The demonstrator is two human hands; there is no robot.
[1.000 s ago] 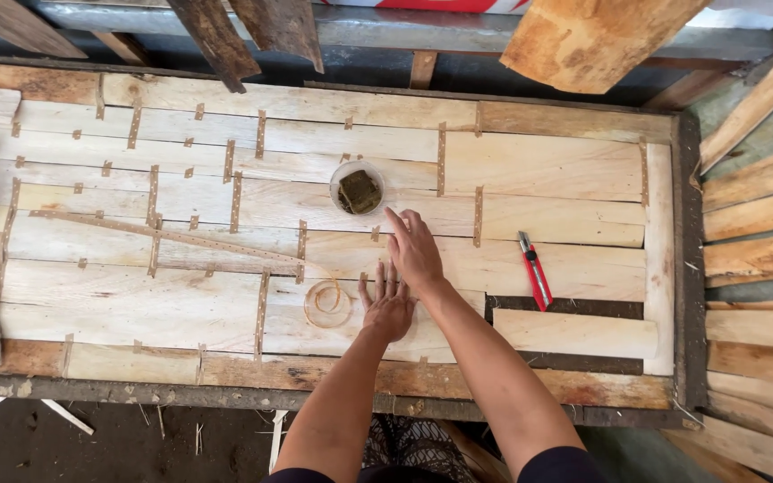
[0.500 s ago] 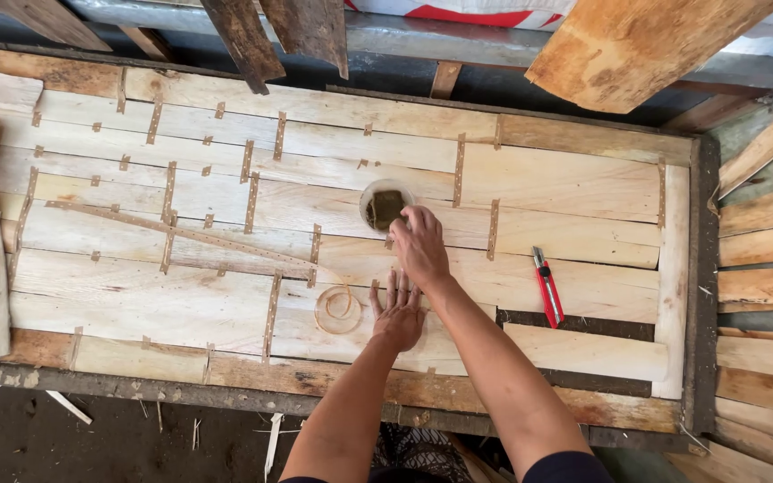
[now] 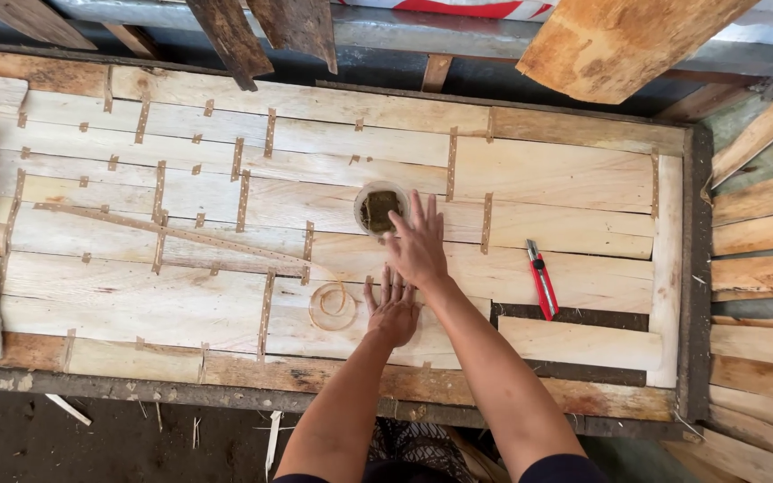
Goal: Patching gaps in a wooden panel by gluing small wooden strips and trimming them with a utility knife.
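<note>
Left hand point(image 3: 394, 310) flat on wood panel point(image 3: 181, 295), fingers spread, holding nothing; tape coil point(image 3: 333, 306) just left of fingertips. Right hand point(image 3: 418, 249) palm-down beyond, fingers splayed, empty, fingertips nearly touching small round container point(image 3: 378, 207). Red utility knife point(image 3: 542, 278) off right.

Pale, matt veneer sheets point(image 3: 225, 295) of raw wood, joined by brown paper tape strips point(image 3: 266, 309), cover the table point(image 3: 691, 268), whose frame is dark, rough timber. A translucent plastic cup point(image 3: 378, 207) holds a dull olive-brown mass. The utility knife point(image 3: 542, 278) has a glossy red plastic body with metal parts.
</note>
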